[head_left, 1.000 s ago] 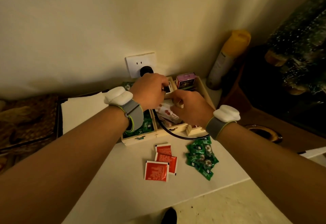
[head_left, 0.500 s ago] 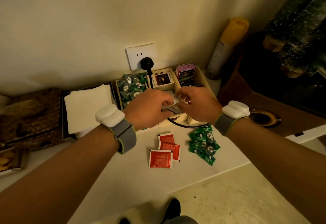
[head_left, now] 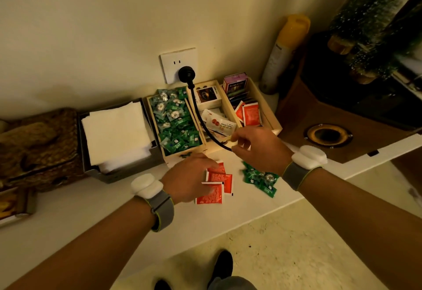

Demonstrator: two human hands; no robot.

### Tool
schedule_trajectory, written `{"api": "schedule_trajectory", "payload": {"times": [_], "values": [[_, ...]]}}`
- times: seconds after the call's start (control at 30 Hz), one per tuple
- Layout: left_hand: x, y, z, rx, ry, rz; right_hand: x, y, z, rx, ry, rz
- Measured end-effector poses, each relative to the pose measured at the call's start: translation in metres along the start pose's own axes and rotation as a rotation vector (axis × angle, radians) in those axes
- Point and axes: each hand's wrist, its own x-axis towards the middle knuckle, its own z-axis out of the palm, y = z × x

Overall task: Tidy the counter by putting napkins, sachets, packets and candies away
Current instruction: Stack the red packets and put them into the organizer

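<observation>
A wooden organiser (head_left: 269, 109) stands against the wall with three compartments: green candies (head_left: 175, 120) on the left, white sachets (head_left: 219, 123) in the middle, red sachets (head_left: 250, 114) on the right. On the white counter (head_left: 91, 216) in front lie three red sachets (head_left: 217, 184) and a heap of green candies (head_left: 260, 179). My left hand (head_left: 189, 178) rests on the loose red sachets, fingers spread. My right hand (head_left: 258, 148) hovers over the organiser's front edge, fingers apart and holding nothing.
A grey tray of white napkins (head_left: 116, 130) sits left of the organiser. A black cable (head_left: 201, 118) runs from the wall socket (head_left: 178, 63) across the middle compartment. A yellow-capped spray can (head_left: 283, 50) and a brown speaker (head_left: 328, 134) stand to the right.
Both hands have drawn back out of the middle compartment, leaving the white sachets there. My left hand has dropped onto the loose red sachets; my right hand has moved right, fingers now apart.
</observation>
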Motion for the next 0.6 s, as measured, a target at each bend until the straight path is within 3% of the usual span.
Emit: {"api": "schedule_trajectory", "payload": {"times": [0.3,0.6], "values": [[-0.003,-0.012,0.018,-0.047,0.032,-0.057,-0.012,-0.003,0.035,-0.048,-0.268,0.053],[-0.004,-0.014,0.027,-0.119,0.092,-0.133,-0.007,-0.004,0.061,-0.22,-0.393,0.038]]}}
